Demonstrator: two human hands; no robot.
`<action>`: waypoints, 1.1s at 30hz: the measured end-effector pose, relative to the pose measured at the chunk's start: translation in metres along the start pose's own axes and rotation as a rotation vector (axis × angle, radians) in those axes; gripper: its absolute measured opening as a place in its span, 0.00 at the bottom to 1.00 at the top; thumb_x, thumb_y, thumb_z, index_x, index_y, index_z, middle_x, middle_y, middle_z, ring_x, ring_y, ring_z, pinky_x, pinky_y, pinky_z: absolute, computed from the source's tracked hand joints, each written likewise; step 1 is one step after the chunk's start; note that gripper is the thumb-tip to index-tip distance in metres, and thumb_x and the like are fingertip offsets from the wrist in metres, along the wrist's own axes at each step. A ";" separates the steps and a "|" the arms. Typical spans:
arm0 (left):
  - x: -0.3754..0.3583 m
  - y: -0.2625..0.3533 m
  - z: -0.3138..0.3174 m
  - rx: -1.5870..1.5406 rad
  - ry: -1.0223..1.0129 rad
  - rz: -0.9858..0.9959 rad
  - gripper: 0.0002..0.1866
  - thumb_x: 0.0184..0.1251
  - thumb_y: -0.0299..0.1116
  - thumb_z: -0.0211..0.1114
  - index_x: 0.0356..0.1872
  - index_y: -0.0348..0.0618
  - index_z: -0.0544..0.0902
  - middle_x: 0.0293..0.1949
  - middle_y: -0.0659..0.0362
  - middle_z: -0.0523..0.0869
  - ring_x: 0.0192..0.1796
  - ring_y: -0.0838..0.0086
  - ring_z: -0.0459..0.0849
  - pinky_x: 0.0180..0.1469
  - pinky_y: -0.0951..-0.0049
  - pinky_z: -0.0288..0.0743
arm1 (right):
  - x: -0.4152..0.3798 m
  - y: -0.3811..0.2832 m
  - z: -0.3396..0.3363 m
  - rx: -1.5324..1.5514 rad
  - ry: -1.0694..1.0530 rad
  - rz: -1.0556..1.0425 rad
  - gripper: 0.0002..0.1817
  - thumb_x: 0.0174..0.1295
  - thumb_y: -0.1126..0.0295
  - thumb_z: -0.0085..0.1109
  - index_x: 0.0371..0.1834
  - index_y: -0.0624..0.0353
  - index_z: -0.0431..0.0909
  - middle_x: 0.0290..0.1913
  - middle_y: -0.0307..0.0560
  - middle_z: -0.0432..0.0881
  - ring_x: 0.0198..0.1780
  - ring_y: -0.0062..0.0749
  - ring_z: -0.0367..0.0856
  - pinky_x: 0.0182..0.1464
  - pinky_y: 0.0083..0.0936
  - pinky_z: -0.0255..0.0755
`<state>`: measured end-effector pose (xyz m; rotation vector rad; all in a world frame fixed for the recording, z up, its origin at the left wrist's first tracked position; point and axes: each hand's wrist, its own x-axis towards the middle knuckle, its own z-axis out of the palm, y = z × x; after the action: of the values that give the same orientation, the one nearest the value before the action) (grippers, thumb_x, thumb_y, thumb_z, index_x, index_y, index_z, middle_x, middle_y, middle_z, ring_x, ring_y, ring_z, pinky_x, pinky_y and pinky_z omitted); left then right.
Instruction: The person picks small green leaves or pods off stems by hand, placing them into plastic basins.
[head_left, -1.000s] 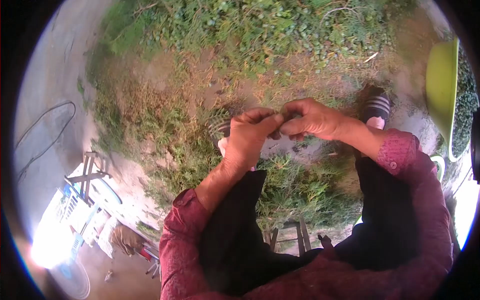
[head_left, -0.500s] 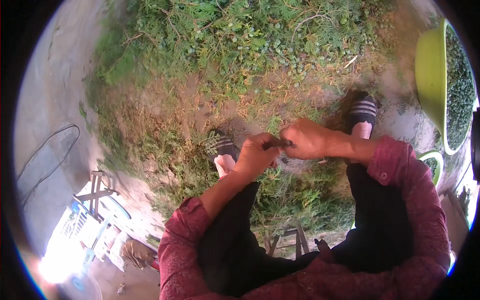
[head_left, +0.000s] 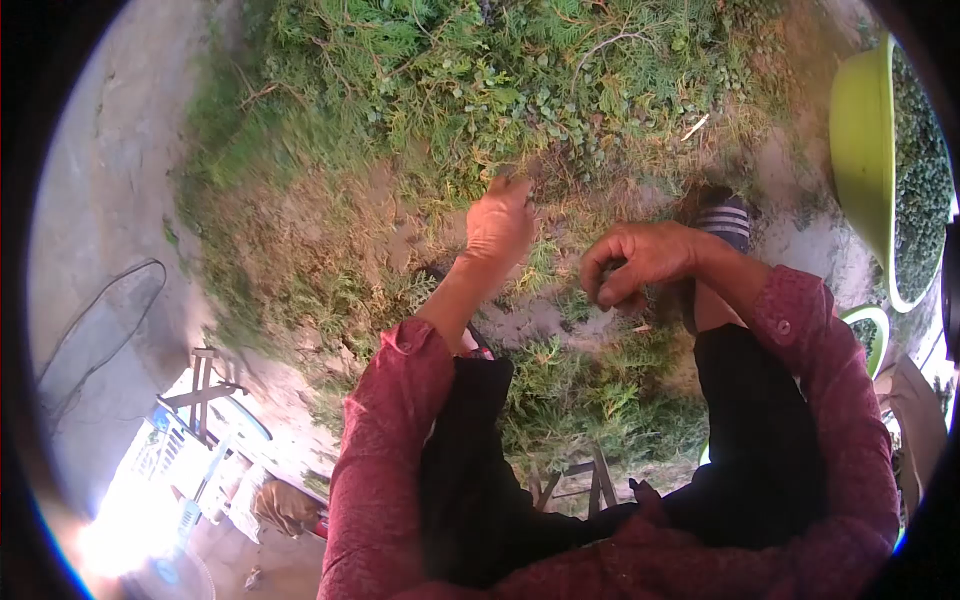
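My left hand (head_left: 499, 222) is stretched forward to the near edge of a heap of green conifer cuttings (head_left: 540, 110). Its fingertips are bent together there, slightly blurred, and what lies between them is hidden. Nearer to me, my right hand (head_left: 640, 262) hangs over the ground between my feet. Its fingers curl in against the thumb, and anything inside them is too small to make out. Small green cones or seeds show among the sprigs of the heap. More loose green sprigs (head_left: 570, 390) lie on the ground between my knees.
A yellow-green tub (head_left: 862, 150) filled with small green pieces stands at the right. Below it is the rim of another green container (head_left: 880, 340). A wooden frame (head_left: 202, 395) and a cable loop (head_left: 105, 320) are at the left. My striped shoe (head_left: 724, 222) is near the right hand.
My hands were together in front of me and have parted. The left has moved forward to the heap; the right has shifted slightly to the right.
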<state>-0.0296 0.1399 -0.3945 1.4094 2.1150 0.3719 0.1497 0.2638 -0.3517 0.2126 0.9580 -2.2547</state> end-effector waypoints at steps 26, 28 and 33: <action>-0.005 -0.034 0.015 -0.119 0.132 -0.129 0.08 0.52 0.28 0.61 0.33 0.38 0.78 0.31 0.49 0.82 0.29 0.61 0.81 0.32 0.69 0.74 | 0.020 0.044 -0.023 0.521 0.470 -0.016 0.11 0.59 0.59 0.56 0.36 0.55 0.73 0.28 0.37 0.76 0.24 0.19 0.72 0.17 0.13 0.58; -0.011 -0.021 0.006 -0.184 0.109 -0.195 0.08 0.52 0.28 0.62 0.33 0.38 0.77 0.28 0.51 0.82 0.27 0.65 0.81 0.31 0.70 0.74 | 0.021 0.039 -0.021 0.540 0.512 0.004 0.12 0.60 0.59 0.54 0.37 0.55 0.73 0.30 0.39 0.76 0.24 0.20 0.73 0.17 0.13 0.60; -0.034 0.037 -0.012 -0.469 -0.012 0.023 0.11 0.51 0.31 0.64 0.36 0.40 0.78 0.28 0.53 0.81 0.25 0.68 0.80 0.28 0.72 0.73 | 0.027 0.031 -0.010 0.670 0.627 -0.020 0.13 0.60 0.56 0.53 0.39 0.54 0.73 0.34 0.37 0.78 0.29 0.21 0.75 0.18 0.15 0.61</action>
<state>0.0007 0.1253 -0.3558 1.1529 1.8422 0.8064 0.1476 0.2412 -0.3873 1.2581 0.4350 -2.4993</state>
